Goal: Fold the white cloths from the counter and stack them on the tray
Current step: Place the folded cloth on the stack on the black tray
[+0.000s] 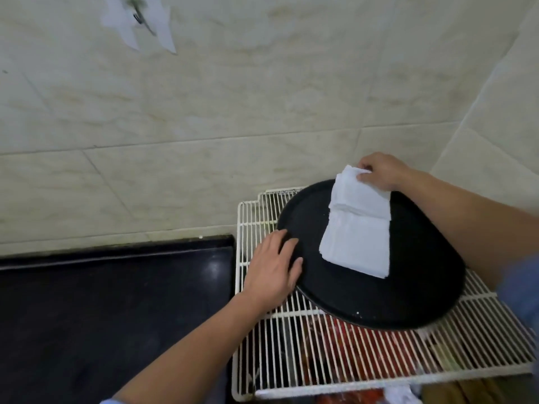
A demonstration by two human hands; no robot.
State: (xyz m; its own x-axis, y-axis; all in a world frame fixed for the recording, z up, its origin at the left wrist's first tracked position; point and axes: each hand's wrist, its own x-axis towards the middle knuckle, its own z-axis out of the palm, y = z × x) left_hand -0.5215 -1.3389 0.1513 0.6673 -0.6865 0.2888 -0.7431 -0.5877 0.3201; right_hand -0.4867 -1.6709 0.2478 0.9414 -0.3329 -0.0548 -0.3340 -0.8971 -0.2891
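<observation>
Looking down from the head camera, we are pressing our left hand (pixel 274 266), fingers flat and spread, on the left rim of the round black plastic tray (pixel 364 304), probably steadying it on the white wire rack (pixel 320 351). Our right hand (pixel 380 173) is pinching the far end of the stack of folded white cloths (pixel 357 240), which is lying on the tray, seemingly to square it up.

white wire rack (pixel 291 345), black counter (pixel 116 301), tiled wall (pixel 233 97)
</observation>
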